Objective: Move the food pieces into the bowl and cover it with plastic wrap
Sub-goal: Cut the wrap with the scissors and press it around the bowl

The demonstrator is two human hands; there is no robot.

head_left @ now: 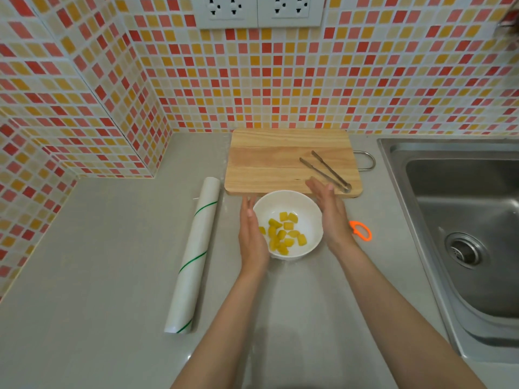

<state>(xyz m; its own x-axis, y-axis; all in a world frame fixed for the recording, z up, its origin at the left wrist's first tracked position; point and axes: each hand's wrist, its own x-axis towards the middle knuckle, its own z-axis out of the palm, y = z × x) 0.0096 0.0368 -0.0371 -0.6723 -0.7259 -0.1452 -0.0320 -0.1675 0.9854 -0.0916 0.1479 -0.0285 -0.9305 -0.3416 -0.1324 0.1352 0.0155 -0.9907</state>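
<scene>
— Where do we stand with the bowl [289, 203]?

— We have it on the grey desk [112, 248], just in front of the near edge of the wooden cutting board [269, 164], which lies against the back edge of the desk. The yellow food pieces [282, 233] all sit inside the bowl.

— And our hands?

— Our left hand [250, 237] is flat and open, fingers straight, against the bowl's left side. Our right hand [330, 211] is likewise open and extended along the bowl's right side. Neither grips anything. We cannot tell whether a film already lies over the bowl, though a faint sheen shows on the desk in front of it.

— The plastic wrap?

— The roll of plastic wrap [193, 256] lies on the desk to the left of the bowl, pointing from the near edge toward the back. Metal tongs [325, 171] rest on the board's right part. An orange-handled tool [361, 230] lies beside our right hand, toward the sink [460, 209] at the desk's right edge.
</scene>
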